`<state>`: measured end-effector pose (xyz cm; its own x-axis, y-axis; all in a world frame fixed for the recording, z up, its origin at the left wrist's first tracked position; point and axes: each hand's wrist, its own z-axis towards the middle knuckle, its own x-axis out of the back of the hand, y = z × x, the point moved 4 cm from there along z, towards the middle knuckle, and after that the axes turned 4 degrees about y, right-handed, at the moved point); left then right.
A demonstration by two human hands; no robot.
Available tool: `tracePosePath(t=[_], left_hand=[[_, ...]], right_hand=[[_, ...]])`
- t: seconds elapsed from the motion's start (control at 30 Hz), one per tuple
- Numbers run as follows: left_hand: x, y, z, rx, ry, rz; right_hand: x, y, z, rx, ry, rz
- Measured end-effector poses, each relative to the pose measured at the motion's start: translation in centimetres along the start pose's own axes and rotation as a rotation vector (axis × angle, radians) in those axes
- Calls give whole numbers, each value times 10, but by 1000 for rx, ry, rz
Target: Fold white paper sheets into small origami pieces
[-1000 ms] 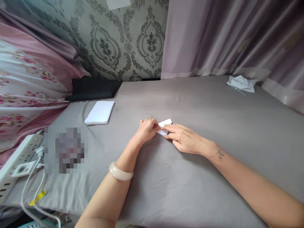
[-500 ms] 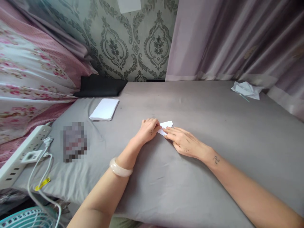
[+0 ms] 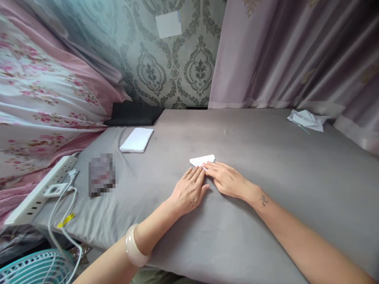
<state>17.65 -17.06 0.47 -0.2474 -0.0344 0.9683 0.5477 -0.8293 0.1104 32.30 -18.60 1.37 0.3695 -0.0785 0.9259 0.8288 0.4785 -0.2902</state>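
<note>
A small folded piece of white paper [image 3: 201, 160] lies on the grey cloth [image 3: 254, 138] in front of me, its long straight edge facing away. My left hand [image 3: 190, 188] lies flat at the paper's near edge, fingers stretched forward and thumb apart. From the right, my right hand [image 3: 226, 178] reaches over with its fingers extended, and the fingertips touch the paper's near right part. The fingertips of both hands meet there and hide the near corner of the paper. Around my left forearm is a pale bangle [image 3: 135, 245].
A stack of white paper [image 3: 137, 140] lies at the left, before a black folded item [image 3: 134, 113]. Crumpled white paper [image 3: 308, 119] rests at the far right. A power strip [image 3: 41, 193] with cables lines the left edge, above a turquoise fan [image 3: 35, 268].
My left hand has gone from pinching the paper's left side to lying flat at its near edge. The right hand stays at the paper's right. The view has tilted up slightly.
</note>
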Motion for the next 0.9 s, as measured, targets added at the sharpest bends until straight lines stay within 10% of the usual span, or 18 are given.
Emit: tracePosePath(t=[0.57,0.9], left_hand=[[9,-59,30,103,36,-200],[-5,-68,49,258,155,-480]], right_hand=[[9,-21,6,-110,12,-47],[8,24,15,-321,117,372]])
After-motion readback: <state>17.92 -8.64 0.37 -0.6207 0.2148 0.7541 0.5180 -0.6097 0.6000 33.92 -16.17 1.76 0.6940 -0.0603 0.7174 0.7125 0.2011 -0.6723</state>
